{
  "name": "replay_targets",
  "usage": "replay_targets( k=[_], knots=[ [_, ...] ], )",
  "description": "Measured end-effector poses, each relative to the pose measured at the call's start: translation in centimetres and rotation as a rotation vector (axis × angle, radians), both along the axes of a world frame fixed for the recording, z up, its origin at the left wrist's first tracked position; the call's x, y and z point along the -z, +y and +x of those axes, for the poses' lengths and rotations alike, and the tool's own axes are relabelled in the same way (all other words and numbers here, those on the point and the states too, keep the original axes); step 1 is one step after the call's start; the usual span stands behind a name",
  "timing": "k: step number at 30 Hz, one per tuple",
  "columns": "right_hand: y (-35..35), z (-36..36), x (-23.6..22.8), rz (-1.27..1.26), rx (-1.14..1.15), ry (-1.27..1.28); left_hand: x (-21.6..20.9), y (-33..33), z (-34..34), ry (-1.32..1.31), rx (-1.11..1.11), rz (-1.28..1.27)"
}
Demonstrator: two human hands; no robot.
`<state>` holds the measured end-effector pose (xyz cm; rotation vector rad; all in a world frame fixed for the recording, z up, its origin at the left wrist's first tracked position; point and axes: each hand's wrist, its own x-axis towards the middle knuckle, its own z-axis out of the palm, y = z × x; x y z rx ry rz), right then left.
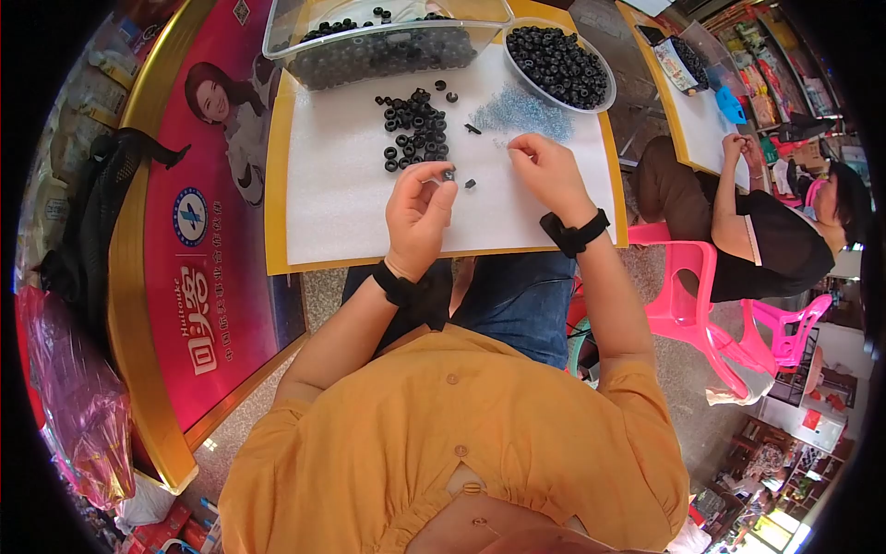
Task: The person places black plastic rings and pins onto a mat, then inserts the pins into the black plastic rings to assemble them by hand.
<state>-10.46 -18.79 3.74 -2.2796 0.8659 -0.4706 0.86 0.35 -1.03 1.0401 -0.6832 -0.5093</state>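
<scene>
The left grip (420,220) pinches a small dark piece (448,174) at its fingertips; the right grip (554,180) is drawn together near pale-blue beads (524,113), its contents unclear. Beyond the left, loose black rings (415,125) lie on the white surface (346,212), before a clear bin (397,38) and bowl (610,90).

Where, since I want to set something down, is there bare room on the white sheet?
Bare: the white sheet left of the loose black beads, out to its edge; also its near patch between left hand and right hand. Crowded: its middle and far side, with box, bowl and blue beads.
</scene>
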Motion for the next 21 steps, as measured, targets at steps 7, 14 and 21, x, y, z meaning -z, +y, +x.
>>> replay_targets(
  k=[7, 14, 21],
  knots=[
    [3.0, 1.0, -0.7, -0.102, -0.326, 0.045, 0.0, 0.1, 0.0, 0.089, 0.022, 0.004],
    [3.8, 1.0, 0.5, -0.211, -0.436, 0.055, 0.2, -0.1, 0.0, 0.074, 0.058, 0.044],
    [5.4, -1.5, -1.5, 0.617, -0.132, -0.188, 0.4, -0.1, -0.2, -0.067, 0.109, 0.115]
  ],
)
